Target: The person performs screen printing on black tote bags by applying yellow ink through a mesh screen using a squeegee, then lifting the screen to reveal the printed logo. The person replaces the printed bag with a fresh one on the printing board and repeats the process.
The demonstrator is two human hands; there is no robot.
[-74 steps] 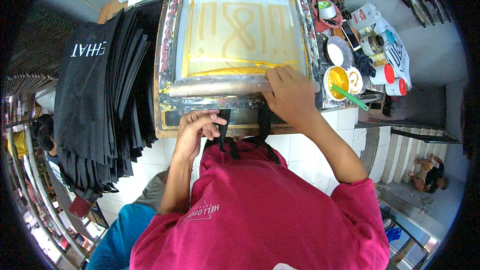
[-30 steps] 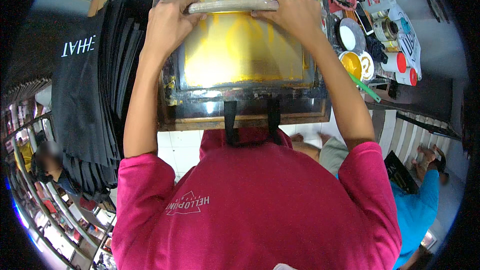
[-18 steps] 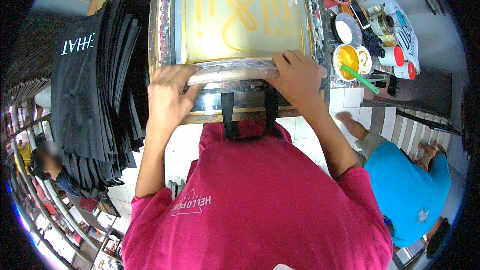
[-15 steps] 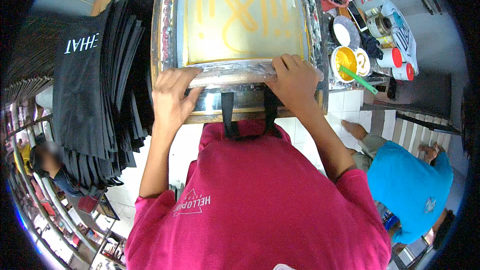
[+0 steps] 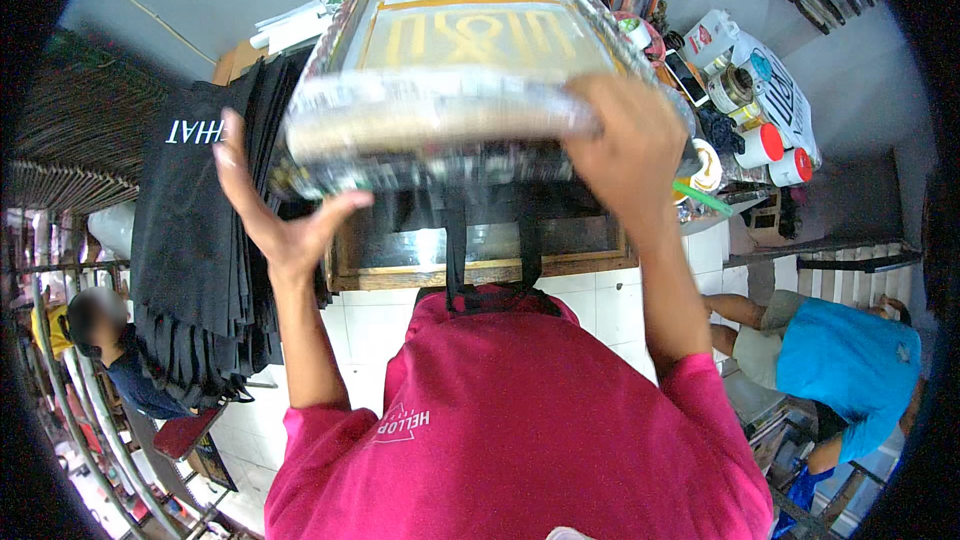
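A screen printing frame (image 5: 470,40), its mesh stained with yellow ink, is tilted up with its near edge raised. Along that edge runs a squeegee's wooden handle (image 5: 430,128), smeared by motion. My right hand (image 5: 630,145) is closed around the right end of the near edge; whether it also grips the squeegee is hard to tell. My left hand (image 5: 285,215) is off the frame at the left, fingers and thumb spread, holding nothing. Below the raised frame, black fabric with two straps (image 5: 456,250) lies on a wood-edged board (image 5: 390,250).
Black bags (image 5: 185,230) hang in a thick stack at the left. At the right stand red-lidded tubs (image 5: 762,145), a phone (image 5: 687,77) and an ink pot with a green stirrer (image 5: 705,198). A person in a blue shirt (image 5: 845,360) is at the lower right.
The frame's near edge has risen off the board and the frame now tilts. My left hand has let go of the squeegee and moved left, opening. My right hand has lifted with the frame.
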